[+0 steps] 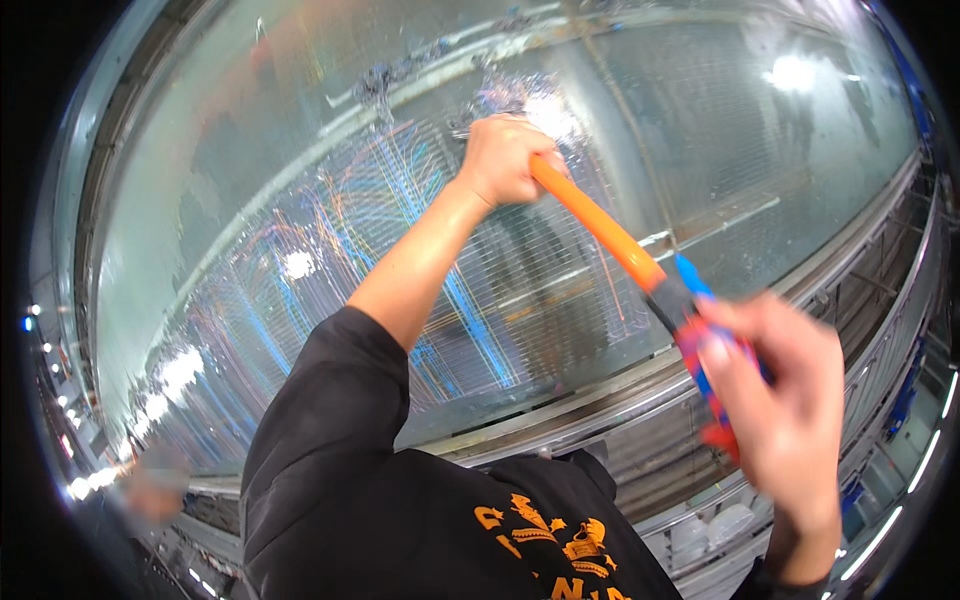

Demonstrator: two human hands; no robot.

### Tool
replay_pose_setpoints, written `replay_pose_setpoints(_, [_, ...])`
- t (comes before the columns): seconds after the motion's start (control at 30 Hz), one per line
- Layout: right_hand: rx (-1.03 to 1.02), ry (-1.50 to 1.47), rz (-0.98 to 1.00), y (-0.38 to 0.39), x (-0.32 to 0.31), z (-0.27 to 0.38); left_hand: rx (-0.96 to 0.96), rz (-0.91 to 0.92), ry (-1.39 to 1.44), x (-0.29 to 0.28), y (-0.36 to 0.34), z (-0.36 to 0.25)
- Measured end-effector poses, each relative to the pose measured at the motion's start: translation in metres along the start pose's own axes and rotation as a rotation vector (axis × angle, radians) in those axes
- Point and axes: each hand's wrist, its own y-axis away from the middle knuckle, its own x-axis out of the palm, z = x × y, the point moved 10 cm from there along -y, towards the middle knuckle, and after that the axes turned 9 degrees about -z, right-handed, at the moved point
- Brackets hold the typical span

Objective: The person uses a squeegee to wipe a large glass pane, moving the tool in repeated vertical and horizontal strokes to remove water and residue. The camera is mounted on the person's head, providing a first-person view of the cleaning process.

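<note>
over on the right, slim white strip lights [871,544] glow, pale translucent rounded objects [730,522] sit nearby, and far left, small round white lamps [62,401] blaze near a blurred person [155,492]!

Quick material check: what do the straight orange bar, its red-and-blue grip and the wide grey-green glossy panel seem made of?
Straight orange bar: probably smooth plastic or painted metal; even colour, soft sheen.
Red-and-blue grip: perhaps rubber or plastic; blurred and partly behind the right hand, so unsure.
Wide grey-green glossy panel: likely glass or clear plastic; lights glare off it.
</note>
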Motion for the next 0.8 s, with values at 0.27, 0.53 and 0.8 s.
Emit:
replay_pose_setpoints(0.27, [0.031,-0.115,0.076,-0.010,0.000,-0.038,-0.016,0.174,-0.221,0.010,-0.009,0.024])
replay_pose_setpoints(0.53, [0.178,-0.410,-0.063,0.273,-0.012,-0.222,0.007,0.118,-0.032,0.025,0.141,-0.214])
replay_pose_setpoints(0.8, [0.210,-0.186,-0.154,0.403,-0.073,-0.261,-0.007,0.130,0.123,0.094,0.231,-0.347])
